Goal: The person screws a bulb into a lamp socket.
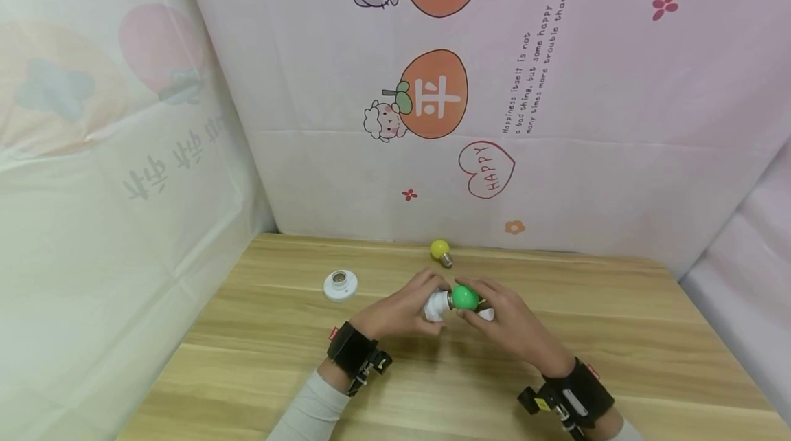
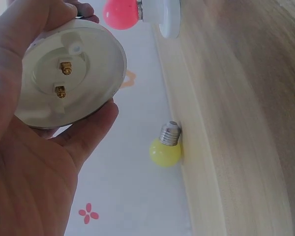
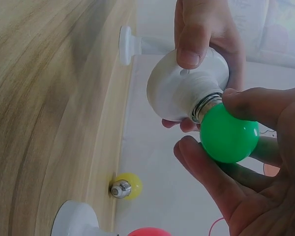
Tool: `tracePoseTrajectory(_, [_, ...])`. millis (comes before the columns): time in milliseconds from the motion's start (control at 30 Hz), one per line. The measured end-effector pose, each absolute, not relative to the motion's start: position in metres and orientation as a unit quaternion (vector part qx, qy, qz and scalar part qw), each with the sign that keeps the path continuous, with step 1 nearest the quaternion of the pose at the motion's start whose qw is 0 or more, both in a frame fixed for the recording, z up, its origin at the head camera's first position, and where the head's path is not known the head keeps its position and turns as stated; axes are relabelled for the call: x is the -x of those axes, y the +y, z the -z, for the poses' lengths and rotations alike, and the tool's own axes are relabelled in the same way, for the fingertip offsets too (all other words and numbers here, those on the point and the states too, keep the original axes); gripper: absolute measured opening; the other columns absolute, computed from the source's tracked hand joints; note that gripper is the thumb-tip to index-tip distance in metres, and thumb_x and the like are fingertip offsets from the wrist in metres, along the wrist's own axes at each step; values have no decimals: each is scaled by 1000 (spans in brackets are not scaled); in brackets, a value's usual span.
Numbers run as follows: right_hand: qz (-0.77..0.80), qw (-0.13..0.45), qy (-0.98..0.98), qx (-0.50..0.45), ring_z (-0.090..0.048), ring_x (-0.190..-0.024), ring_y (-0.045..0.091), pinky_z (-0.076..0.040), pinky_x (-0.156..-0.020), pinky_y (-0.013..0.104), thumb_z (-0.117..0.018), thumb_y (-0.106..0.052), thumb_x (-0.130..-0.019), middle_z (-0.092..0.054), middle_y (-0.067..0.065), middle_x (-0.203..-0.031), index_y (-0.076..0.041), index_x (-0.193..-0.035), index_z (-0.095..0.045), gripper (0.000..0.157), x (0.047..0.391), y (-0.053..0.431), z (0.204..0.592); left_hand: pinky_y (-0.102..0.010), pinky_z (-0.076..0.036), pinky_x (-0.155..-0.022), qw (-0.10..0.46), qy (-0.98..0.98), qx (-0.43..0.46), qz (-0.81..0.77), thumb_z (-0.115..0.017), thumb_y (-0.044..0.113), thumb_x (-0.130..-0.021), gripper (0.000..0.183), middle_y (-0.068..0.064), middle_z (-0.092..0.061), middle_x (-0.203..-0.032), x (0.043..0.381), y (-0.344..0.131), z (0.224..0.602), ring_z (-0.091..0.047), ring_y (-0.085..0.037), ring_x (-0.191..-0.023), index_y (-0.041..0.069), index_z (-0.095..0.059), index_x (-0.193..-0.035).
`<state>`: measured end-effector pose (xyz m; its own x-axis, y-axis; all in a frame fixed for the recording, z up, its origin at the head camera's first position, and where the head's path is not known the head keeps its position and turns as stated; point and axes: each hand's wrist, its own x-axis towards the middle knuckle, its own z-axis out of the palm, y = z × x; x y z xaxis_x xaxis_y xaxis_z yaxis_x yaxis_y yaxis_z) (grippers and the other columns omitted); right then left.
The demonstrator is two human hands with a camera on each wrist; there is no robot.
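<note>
A green bulb (image 3: 229, 132) sits with its metal base in a white lamp socket (image 3: 179, 86), both above the table.

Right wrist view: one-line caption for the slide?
Right hand grips a green bulb seated in a white socket held by the left hand; a yellow bulb lies on the table.

A light wood-grain table (image 1: 259, 365) is carrying a yellow bulb (image 1: 440, 249) lying on its side at the far edge against the wall, with an empty white socket (image 1: 340, 284) sitting well apart, nearer than the bulb and to its left.
</note>
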<state>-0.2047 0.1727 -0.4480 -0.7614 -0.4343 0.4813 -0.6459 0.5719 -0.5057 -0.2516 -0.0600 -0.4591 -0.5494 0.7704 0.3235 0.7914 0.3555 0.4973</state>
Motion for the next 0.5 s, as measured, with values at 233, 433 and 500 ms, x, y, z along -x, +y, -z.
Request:
tracePoseTrajectory(233, [-333, 153, -879, -306, -59, -84, 5, -54, -64, 21, -70, -27, -87, -61, -4, -109, -9, -132, -57, 50, 204, 172, 448, -13, -46, -81, 16, -820, 479, 315, -74, 19, -78, 52, 4, -38, -122, 250, -61, 457, -42, -8, -105, 15, -46, -122])
tracePoseTrajectory(433, [-334, 143, -885, -291, -59, -82, 5, -53, -62, 21, -64, -40, -91, -63, -3, -111, -15, -131, -57, 48, 204, 172, 448, -13, -46, -80, 18, -820, 481, 310, -73, 21, -79, 50, 4, -38, -121, 249, -61, 455, -42, -8, -104, 15, -46, -121])
tracePoseTrajectory(500, [-335, 143, -886, -288, -59, -80, 6, -53, -61, 21, -63, -41, -91, -63, -4, -109, -15, -130, -58, 48, 204, 172, 449, -13, -46, -79, 20, -819, 483, 309, -72, 21, -80, 49, 4, -38, -120, 249, -60, 455, -42, -8, -103, 15, -46, -121])
